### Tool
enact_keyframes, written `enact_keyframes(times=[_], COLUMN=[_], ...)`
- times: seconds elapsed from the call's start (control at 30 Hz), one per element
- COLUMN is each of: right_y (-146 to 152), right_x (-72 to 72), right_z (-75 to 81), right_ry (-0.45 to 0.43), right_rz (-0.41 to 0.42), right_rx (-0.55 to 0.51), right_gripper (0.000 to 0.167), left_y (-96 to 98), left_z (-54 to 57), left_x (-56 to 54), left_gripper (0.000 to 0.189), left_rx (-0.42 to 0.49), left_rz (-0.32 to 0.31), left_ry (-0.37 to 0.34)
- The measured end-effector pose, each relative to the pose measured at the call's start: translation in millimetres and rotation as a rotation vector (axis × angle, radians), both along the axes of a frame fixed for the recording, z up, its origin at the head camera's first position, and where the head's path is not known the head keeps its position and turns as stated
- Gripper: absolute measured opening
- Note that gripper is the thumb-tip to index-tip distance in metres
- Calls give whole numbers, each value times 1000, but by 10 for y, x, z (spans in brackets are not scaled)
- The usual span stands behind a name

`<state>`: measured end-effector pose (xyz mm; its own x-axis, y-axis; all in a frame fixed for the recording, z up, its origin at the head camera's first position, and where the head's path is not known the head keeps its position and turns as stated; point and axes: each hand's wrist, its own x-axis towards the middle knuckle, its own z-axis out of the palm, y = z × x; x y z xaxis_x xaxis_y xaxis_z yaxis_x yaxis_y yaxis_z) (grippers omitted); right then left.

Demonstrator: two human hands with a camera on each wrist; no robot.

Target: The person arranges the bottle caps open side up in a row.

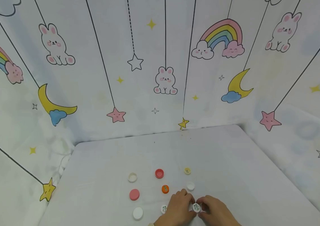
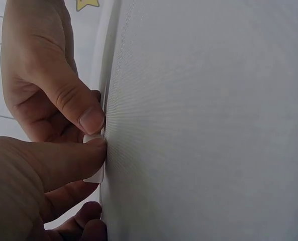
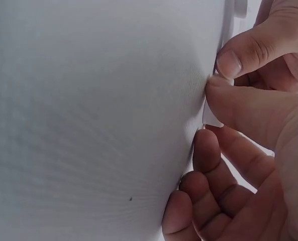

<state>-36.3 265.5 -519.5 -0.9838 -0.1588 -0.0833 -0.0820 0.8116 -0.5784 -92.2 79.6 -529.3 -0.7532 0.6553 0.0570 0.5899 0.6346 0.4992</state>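
A small white bottle cap (image 1: 196, 207) with green print on top sits on the white cloth between my two hands. My left hand (image 1: 180, 207) pinches it from the left, the thumb overlapping its side in the left wrist view. From the right, my right hand (image 1: 216, 212) pinches the same cap with thumb and curled forefinger. The thumbtips come close together at the near side of the cap, and both hands rest low against the cloth. Partly covered by the left hand is another white cap with green print (image 1: 164, 209). Just behind the fingers lies a plain white cap (image 1: 190, 186).
More caps lie in rough rows: cream (image 1: 132, 177), red (image 1: 159, 173), yellow (image 1: 187, 170), pink (image 1: 134, 194), orange (image 1: 165, 189) and a larger white one (image 1: 138, 213). A patterned curtain (image 1: 137, 94) rises behind and beside the cloth-covered table (image 1: 97, 169).
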Motion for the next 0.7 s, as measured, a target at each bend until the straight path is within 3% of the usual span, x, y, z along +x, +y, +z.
enact_keyframes(times=[0.27,0.43,0.7], right_y=[-36,-32,-35], right_x=[-45,-42,-23], right_z=[1,45,102], right_ry=[-39,-4,54], right_rz=[-39,-21,1], right_rx=[-21,-28,-63], right_gripper=[28,26,26], left_y=[-13,-25,-14], left_z=[1,-17,-2], left_x=[8,18,19], left_gripper=[26,25,19], left_rx=[53,117,171], left_rz=[14,10,42], left_ry=[-15,27,-26])
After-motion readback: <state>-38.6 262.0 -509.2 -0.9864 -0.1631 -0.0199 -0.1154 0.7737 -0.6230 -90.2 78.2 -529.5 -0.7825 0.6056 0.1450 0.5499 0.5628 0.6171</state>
